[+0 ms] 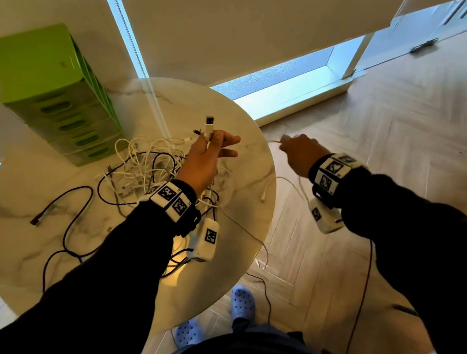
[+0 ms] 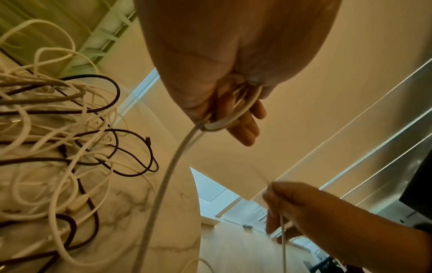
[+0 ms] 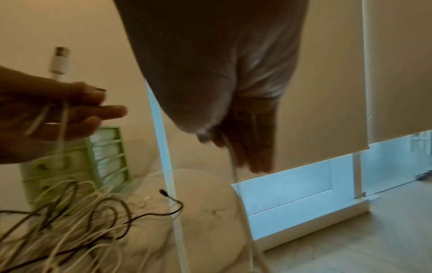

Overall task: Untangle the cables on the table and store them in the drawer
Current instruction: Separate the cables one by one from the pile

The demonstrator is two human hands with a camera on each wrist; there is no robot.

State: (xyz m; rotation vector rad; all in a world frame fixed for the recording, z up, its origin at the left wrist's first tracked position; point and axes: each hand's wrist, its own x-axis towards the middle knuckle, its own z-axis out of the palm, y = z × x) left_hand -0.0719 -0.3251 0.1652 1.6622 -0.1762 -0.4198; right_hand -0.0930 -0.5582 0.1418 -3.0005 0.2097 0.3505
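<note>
A tangle of white and black cables [image 1: 144, 167] lies in the middle of the round marble table [image 1: 21, 187]. My left hand [image 1: 217, 144] hovers over the tangle's right side. It grips a white cable [image 2: 224, 120] looped in the palm, with the USB plug [image 1: 209, 123] sticking up. My right hand [image 1: 288, 143] is past the table's right edge and pinches the same thin white cable [image 2: 282, 240], which hangs down from it. A green drawer tower [image 1: 57, 92] stands at the back left, its drawers shut.
A loose black cable [image 1: 74, 209] snakes over the table's left half. A blind wand [image 1: 156, 103] hangs behind the tangle. To the right is wooden floor [image 1: 404, 132]. My feet in blue clogs [image 1: 240, 299] stand at the table's near edge.
</note>
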